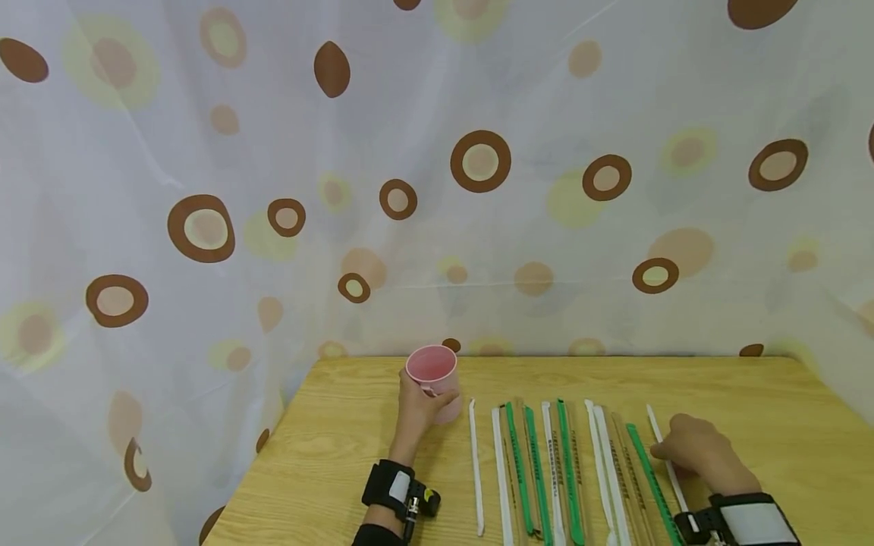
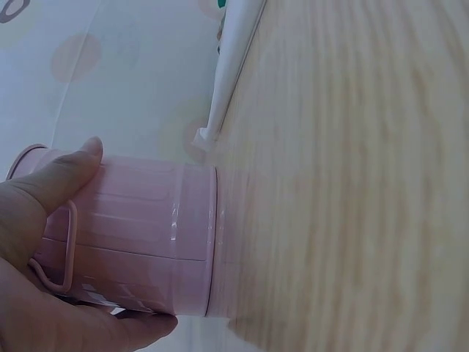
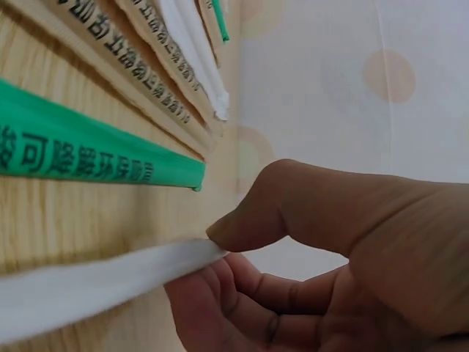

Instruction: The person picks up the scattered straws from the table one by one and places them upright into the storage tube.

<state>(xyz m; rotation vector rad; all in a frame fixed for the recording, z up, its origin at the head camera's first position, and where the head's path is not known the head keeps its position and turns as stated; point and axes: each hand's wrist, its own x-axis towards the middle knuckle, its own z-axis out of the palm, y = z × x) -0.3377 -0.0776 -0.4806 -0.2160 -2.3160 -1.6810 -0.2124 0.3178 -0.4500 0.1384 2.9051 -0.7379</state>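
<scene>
A pink cup (image 1: 447, 409) with a small side handle stands upright at the back left of the straws. My left hand (image 1: 416, 406) grips it from the left, thumb on the near side and fingers around the far side; the left wrist view shows the handle under the palm. At the far right of the row, my right hand (image 1: 703, 451) pinches a white paper-wrapped straw (image 3: 110, 290) between thumb and index finger. Beside that straw lies a green-wrapped straw (image 3: 95, 143) with printed writing.
Several wrapped straws lie side by side on the wooden table (image 1: 341, 432), among them a lone white straw (image 1: 476, 470) nearest the cup, green straws (image 1: 569, 470) and tan straws (image 1: 633, 478). A patterned curtain (image 1: 423, 250) hangs behind the table and along its left side.
</scene>
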